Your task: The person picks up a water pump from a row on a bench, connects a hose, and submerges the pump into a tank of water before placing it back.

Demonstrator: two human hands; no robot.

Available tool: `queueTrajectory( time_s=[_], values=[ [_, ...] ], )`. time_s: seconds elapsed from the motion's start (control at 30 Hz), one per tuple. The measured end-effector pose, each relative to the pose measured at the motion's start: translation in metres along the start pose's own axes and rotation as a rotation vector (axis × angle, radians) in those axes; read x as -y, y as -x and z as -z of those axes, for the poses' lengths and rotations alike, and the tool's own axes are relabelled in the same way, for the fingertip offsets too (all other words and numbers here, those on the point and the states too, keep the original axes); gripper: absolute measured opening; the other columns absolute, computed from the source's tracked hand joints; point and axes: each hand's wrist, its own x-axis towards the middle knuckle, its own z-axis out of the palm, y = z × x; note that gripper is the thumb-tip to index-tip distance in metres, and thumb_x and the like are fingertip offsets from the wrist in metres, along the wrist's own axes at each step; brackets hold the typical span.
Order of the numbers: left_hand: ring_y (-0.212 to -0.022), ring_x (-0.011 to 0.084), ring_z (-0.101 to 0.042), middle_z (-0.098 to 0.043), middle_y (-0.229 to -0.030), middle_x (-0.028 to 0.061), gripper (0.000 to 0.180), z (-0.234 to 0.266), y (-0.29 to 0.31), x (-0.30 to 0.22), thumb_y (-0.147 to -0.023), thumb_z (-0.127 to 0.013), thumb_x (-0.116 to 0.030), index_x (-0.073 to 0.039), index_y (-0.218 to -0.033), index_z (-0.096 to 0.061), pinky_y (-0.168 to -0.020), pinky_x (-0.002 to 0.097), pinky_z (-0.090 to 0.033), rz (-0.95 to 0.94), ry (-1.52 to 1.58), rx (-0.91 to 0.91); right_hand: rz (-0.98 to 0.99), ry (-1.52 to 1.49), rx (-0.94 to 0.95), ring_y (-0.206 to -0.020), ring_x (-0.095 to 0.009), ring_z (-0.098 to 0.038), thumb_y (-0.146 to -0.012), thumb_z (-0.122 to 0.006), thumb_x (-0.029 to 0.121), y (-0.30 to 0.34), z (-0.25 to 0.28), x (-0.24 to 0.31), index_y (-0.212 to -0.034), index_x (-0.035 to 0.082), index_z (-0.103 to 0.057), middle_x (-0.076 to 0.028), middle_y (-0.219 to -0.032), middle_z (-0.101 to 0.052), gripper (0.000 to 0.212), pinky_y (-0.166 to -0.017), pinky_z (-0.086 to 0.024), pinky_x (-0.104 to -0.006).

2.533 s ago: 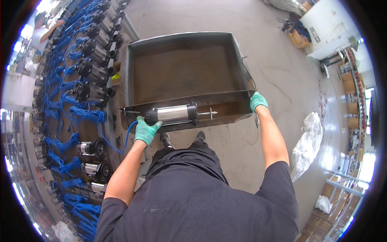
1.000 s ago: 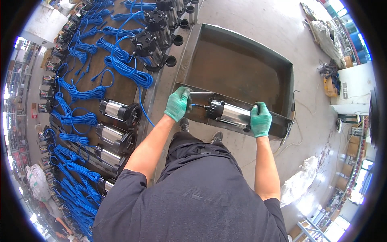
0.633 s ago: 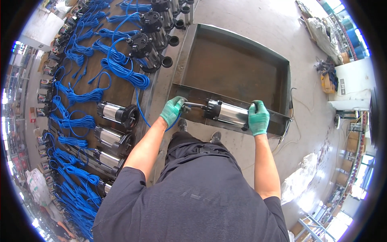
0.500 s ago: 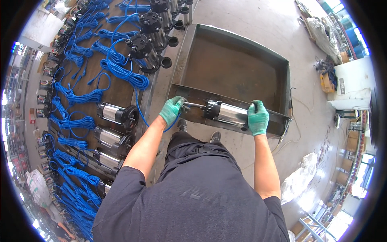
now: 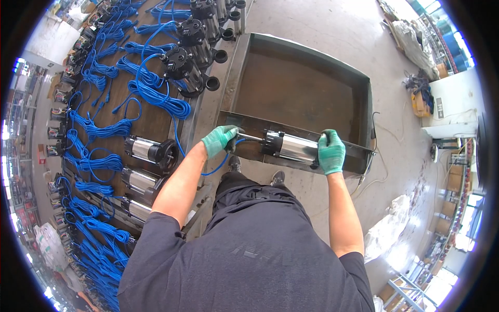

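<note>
A silver cylindrical pump motor (image 5: 298,146) with a black ribbed end (image 5: 271,142) lies on its side over the near ledge of a metal trough. My right hand (image 5: 331,152), in a green glove, is closed round the motor's right end. At the other end, my left hand (image 5: 221,140), also gloved in green, has its fingers closed on a thin metal rod (image 5: 250,137) that reaches the black end. A blue cable (image 5: 214,171) loops below my left hand; its upper end is hidden by the fingers.
The rust-brown trough (image 5: 304,86) has raised metal walls. On my left, a long bench (image 5: 136,120) carries coiled blue cables (image 5: 161,98), several lying motors (image 5: 147,149) and upright pumps (image 5: 183,70). A thin hose (image 5: 383,174) lies on the floor to the right.
My left hand and forearm have shifted slightly left and turned a little, still on the rod. The right hand and the motor stay almost in place.
</note>
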Motion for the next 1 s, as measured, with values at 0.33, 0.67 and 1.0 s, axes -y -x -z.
queueTrajectory(
  time_s=[0.33, 0.67, 1.0],
  values=[
    [-0.077, 0.0108, -0.061, -0.067, -0.101, 0.0039, 0.062, 0.005, 0.003, 0.007, -0.097, -0.064, -0.018, -0.005, -0.152, -0.039, -0.069, 0.0266, -0.051, -0.113, -0.128, 0.1, 0.025, 0.018, -0.017, -0.08, -0.036, -0.07, -0.093, -0.063, 0.015, 0.001, -0.003, -0.004, -0.1, 0.005, -0.069, -0.018, -0.088, -0.071, 0.014, -0.073, -0.055, -0.0423],
    [-0.081, 0.0115, -0.064, -0.068, -0.1, 0.005, 0.044, 0.002, -0.004, 0.009, -0.098, -0.063, -0.016, -0.006, -0.14, -0.054, -0.067, 0.0255, -0.051, -0.25, -0.447, -0.002, 0.022, 0.033, -0.009, -0.079, -0.035, -0.07, -0.093, -0.064, 0.015, -0.001, -0.002, -0.003, -0.099, 0.005, -0.07, -0.018, -0.087, -0.071, 0.013, -0.074, -0.055, -0.042],
    [-0.09, 0.015, -0.068, -0.071, -0.107, 0.0068, 0.034, -0.002, 0.0, 0.005, -0.1, -0.067, -0.024, -0.006, -0.128, -0.062, -0.071, 0.0289, -0.055, 0.067, 0.357, 0.061, 0.005, 0.002, 0.004, -0.079, -0.036, -0.07, -0.092, -0.064, 0.014, 0.004, -0.001, -0.003, -0.098, 0.006, -0.069, -0.018, -0.086, -0.071, 0.012, -0.074, -0.055, -0.0424]
  ],
)
